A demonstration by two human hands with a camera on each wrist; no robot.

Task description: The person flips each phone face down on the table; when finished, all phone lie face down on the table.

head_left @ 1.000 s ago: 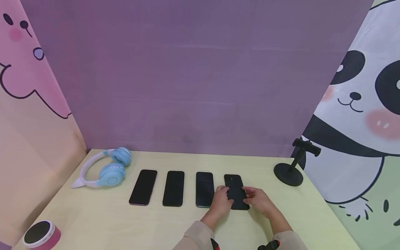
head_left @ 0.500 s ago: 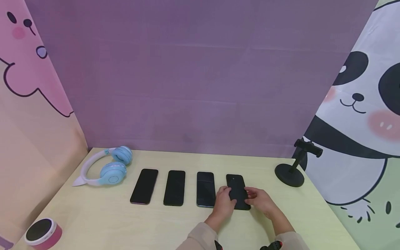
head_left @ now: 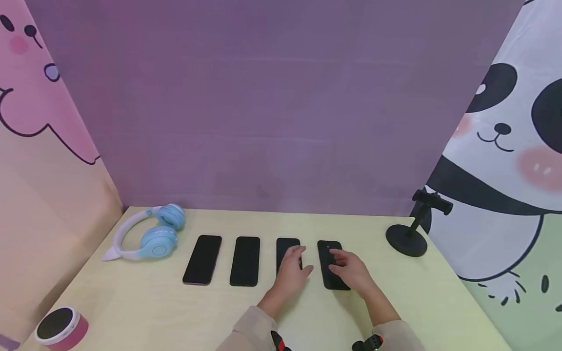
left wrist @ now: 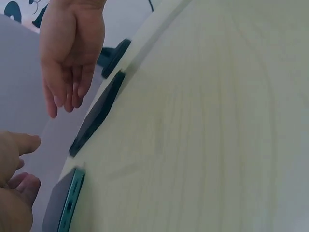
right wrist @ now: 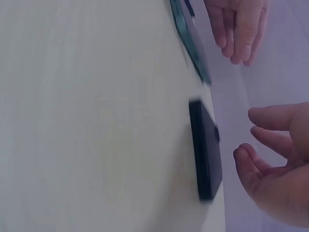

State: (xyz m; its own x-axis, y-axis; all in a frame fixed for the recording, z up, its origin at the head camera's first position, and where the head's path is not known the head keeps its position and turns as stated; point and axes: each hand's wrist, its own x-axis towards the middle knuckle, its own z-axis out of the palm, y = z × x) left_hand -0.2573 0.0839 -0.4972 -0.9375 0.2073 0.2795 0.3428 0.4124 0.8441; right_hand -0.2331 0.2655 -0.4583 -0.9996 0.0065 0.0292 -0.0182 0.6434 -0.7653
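Note:
Four smartphones would be several, and they lie in a row on the table [head_left: 175, 317]. The rightmost smartphone [head_left: 326, 263] is back up, its camera side showing. Over its right side hovers my right hand [head_left: 356, 275], fingers loosely bent and apart from the phone in the right wrist view. My left hand [head_left: 287, 275] is raised above the neighbouring smartphone [head_left: 285, 246], thumb and fingers spread, covering its lower part in the head view. That phone's green edge [left wrist: 70, 200] shows in the left wrist view. Neither hand holds anything.
Two more dark smartphones, a left one [head_left: 202, 260] and a middle one [head_left: 245, 262], lie screen up. Blue cat-ear headphones [head_left: 158, 243] sit at the back left. A pink round device [head_left: 66, 329] stands front left, a black stand [head_left: 408, 239] back right.
Both hands have come away from the rightmost smartphone's edges. The left hand has moved left over the neighbouring phone; the right hand has lifted and shifted slightly left.

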